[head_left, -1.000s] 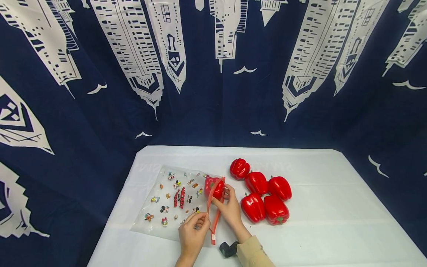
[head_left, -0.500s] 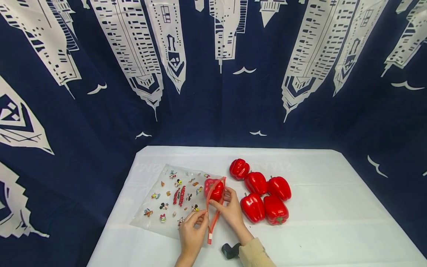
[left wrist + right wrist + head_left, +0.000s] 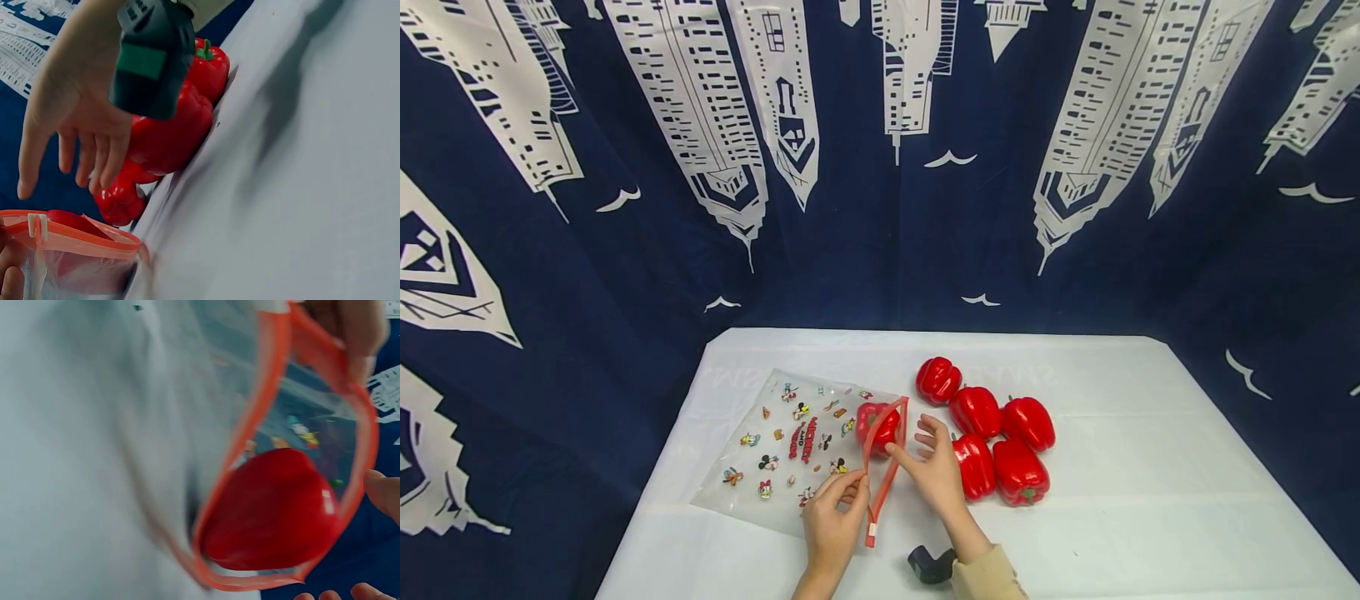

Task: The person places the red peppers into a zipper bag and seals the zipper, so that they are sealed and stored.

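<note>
A clear zip bag (image 3: 745,475) with cartoon prints and a red-orange zip edge lies on the white table, its mouth held apart. One red bell pepper (image 3: 275,512) sits just inside the mouth. My left hand (image 3: 837,512) pinches the bag's near zip edge between thumb and fingers. My right hand (image 3: 936,467) is beside the mouth with its fingers spread, holding nothing; its thumb is right at the bag's edge. In the left wrist view the right hand (image 3: 81,100) hangs above the bag with fingers extended.
Several red bell peppers (image 3: 1021,472) lie grouped on the table right of the bag, close behind my right hand. A dark wrist camera (image 3: 931,565) sits by the right sleeve (image 3: 988,575). A navy cloth with white buildings (image 3: 880,250) hangs behind the table.
My right hand has let go of the pepper at the bag's mouth and drawn back to the right, fingers opening. The left hand keeps its pinch on the zip edge.
</note>
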A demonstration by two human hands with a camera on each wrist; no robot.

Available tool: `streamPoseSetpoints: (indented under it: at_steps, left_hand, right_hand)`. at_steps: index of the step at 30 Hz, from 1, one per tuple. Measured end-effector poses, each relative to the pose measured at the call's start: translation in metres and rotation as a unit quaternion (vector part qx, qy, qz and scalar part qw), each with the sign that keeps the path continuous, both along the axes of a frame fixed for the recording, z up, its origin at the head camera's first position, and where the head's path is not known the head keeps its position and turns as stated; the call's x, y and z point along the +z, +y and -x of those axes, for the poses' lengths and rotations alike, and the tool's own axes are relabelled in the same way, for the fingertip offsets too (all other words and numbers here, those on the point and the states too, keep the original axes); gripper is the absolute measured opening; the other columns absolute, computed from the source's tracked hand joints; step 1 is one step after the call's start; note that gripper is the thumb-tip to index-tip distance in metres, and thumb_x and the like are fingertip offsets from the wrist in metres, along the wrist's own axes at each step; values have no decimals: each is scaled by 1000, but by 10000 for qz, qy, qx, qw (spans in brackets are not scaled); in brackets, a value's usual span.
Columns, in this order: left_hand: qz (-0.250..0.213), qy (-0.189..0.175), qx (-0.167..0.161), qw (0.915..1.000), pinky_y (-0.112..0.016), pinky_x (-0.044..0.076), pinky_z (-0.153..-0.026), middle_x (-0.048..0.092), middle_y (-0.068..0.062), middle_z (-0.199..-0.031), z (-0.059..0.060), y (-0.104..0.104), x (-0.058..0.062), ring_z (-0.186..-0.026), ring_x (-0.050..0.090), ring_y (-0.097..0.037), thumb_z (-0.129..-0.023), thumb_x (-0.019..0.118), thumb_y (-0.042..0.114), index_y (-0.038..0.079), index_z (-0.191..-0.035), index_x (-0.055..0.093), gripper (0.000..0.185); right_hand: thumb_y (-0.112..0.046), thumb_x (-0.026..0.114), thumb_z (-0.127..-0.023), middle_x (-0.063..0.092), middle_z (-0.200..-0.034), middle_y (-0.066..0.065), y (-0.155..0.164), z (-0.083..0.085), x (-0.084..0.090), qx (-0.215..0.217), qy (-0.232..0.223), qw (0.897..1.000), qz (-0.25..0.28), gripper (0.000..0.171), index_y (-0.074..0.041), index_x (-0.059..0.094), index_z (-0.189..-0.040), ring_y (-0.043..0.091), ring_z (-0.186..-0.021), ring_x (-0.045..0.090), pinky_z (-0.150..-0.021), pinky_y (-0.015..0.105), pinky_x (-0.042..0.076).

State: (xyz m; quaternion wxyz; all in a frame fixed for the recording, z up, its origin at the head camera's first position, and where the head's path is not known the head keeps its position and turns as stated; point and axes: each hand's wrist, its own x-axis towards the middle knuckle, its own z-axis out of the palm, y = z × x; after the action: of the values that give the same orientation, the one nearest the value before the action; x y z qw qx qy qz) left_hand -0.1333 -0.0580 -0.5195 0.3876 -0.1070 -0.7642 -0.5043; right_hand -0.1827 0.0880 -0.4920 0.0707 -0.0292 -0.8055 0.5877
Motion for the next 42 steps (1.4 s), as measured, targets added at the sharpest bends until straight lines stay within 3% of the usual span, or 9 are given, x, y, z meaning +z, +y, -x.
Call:
streamPoseSetpoints:
  at_steps: [5, 13, 18, 21, 26, 42]
  left_hand:
    - [-26, -75, 25, 10000, -12, 47, -55, 66, 2, -73, 0, 0, 1, -59, 59, -4, -76, 71, -4, 2, -86, 72, 12]
    - [-96, -167, 28, 9998, -12, 48, -54, 67, 1, -75, -1, 0, 2, -59, 59, -4, -74, 71, -5, 3, -86, 72, 14]
    - [-30, 68, 72, 9999, -13, 47, -53, 67, 3, -74, 0, 1, 3, -58, 59, -4, -73, 72, -8, 4, -85, 72, 17]
    - [4, 227, 84, 9997, -13, 47, -53, 67, 2, -74, 0, 1, 4, -57, 59, -4, -72, 71, -9, 3, -86, 72, 18]
    - [-33, 140, 51, 9999, -13, 47, -53, 66, 3, -73, 0, 1, 4, -57, 58, -4, -72, 71, -8, 4, -86, 72, 18]
    - [-77, 43, -95, 9999, -12, 47, -54, 65, -1, -71, 1, 1, -1, -57, 59, -7, -74, 69, -8, 1, -87, 71, 15]
  right_hand:
    - [-23, 77, -77, 50, -129, 19, 11, -2, 10, -185, 297, 9993, 139, 69, 0, 41, -131, 34, -112, 53, -93, 47, 45]
    - [-24, 76, -79, 51, -128, 15, 35, -3, 13, -810, 598, 9946, 252, 63, -3, 43, -128, 31, -117, 49, -98, 47, 40]
    - [-24, 76, -79, 47, -132, 12, 46, -6, 11, -1067, 429, 9933, -85, 64, -7, 42, -130, 29, -125, 41, -97, 52, 40]
    - [-24, 76, -78, 43, -134, 13, 51, -7, 10, -1084, 207, 9936, -261, 67, -7, 39, -131, 30, -126, 37, -95, 54, 40]
    - [-24, 76, -78, 42, -134, 15, 55, -9, 7, -1071, 17, 9931, -487, 68, -5, 38, -132, 32, -124, 37, -94, 55, 41]
    - [-19, 80, -72, 42, -131, 13, 54, -14, -9, -925, 245, 9879, -1217, 74, -9, 37, -132, 32, -122, 38, -86, 56, 46]
